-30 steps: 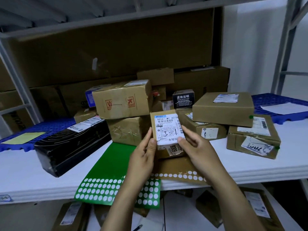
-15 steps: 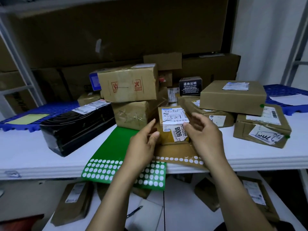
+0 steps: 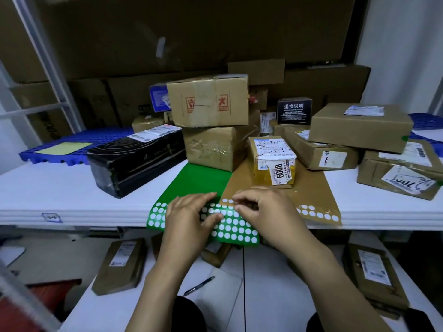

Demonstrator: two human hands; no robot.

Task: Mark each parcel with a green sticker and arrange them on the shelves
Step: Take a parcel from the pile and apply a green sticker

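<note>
Left hand (image 3: 189, 216) lies flat on green sticker sheet (image 3: 201, 178), fingers straight. Right hand (image 3: 261, 209) is beside it, nearly touching, fingers curled with tips on the sheet; cannot tell if a sticker is pinched. Small parcel (image 3: 273, 161) is unheld, just beyond right hand, on brown sheet (image 3: 311, 188) on white shelf (image 3: 60, 188).

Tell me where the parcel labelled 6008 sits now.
Head view, just right of centre: the 6008 parcel stands on the brown sheet on the white shelf, behind the right hand, between a taped brown box and a flat carton.
</note>
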